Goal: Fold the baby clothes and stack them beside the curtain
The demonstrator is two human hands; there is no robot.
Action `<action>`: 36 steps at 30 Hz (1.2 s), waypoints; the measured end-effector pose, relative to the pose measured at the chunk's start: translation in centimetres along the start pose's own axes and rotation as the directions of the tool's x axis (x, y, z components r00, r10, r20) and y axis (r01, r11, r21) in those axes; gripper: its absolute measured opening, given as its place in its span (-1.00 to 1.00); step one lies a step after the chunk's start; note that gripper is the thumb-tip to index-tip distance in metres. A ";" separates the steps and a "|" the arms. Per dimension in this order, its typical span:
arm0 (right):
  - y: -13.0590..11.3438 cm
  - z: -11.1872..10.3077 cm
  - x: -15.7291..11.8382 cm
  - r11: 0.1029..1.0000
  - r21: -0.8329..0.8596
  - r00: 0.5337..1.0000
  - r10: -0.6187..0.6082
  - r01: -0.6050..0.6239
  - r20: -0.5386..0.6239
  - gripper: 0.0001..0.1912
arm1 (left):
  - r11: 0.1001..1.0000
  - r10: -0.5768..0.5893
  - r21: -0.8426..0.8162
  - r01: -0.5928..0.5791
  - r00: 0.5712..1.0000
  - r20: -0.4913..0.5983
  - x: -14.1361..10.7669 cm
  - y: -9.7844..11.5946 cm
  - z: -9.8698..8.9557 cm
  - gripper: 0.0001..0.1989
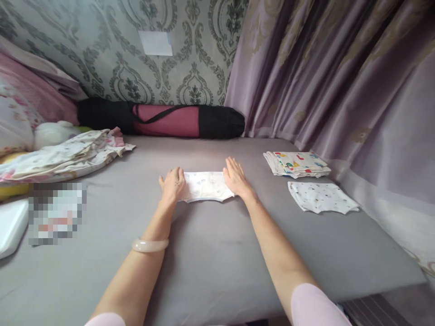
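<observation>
A small folded white garment point(205, 185) with a faint print and a light blue lower edge lies flat on the grey sheet. On its left end rests my left hand point(173, 183), fingers somewhat bent and one held apart; a pale bangle point(150, 245) circles that wrist. My right hand point(236, 177) lies on the garment's right end, open, with its fingers stretched out. To the right are a folded white garment with small dark dots point(321, 197) and, behind it, a stack of folded garments with a colourful print point(299, 164).
A black and dark-pink long bag point(166, 121) lies along the patterned wall. Loose printed clothes point(68, 154) and a white plush-like thing point(56, 132) sit at left, near a white box-like object point(12, 226) and a blurred-out item point(57, 215). Purple curtains point(306, 68) hang at right.
</observation>
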State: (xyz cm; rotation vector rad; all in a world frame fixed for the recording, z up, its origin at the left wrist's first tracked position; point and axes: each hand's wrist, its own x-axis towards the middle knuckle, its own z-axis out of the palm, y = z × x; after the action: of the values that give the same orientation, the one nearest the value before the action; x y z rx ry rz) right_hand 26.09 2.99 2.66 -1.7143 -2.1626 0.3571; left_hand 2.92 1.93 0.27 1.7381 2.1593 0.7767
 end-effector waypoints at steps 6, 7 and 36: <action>0.1 3.7 -0.9 0.986 -0.160 0.985 -0.006 0.034 0.173 -0.28 | 0.999 -0.020 -0.048 0.021 1.000 0.019 0.1 -0.3 0.5 -0.52; 0.2 3.9 -0.9 0.986 -0.166 0.985 -0.004 0.034 0.175 -0.28 | 0.998 -0.019 -0.056 0.020 1.000 0.020 0.2 -0.3 0.5 -0.52; -7.9 3.3 1.0 0.960 -0.137 0.939 -0.197 0.243 0.281 -0.41 | 0.861 -0.179 -0.494 0.119 0.981 -0.075 2.3 -2.7 -0.1 -0.58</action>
State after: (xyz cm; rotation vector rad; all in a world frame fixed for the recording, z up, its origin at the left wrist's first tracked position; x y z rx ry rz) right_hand 17.52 2.20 3.02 -1.5582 -2.6196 0.3679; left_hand 0.04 3.77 -0.84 1.2773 1.9095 1.2776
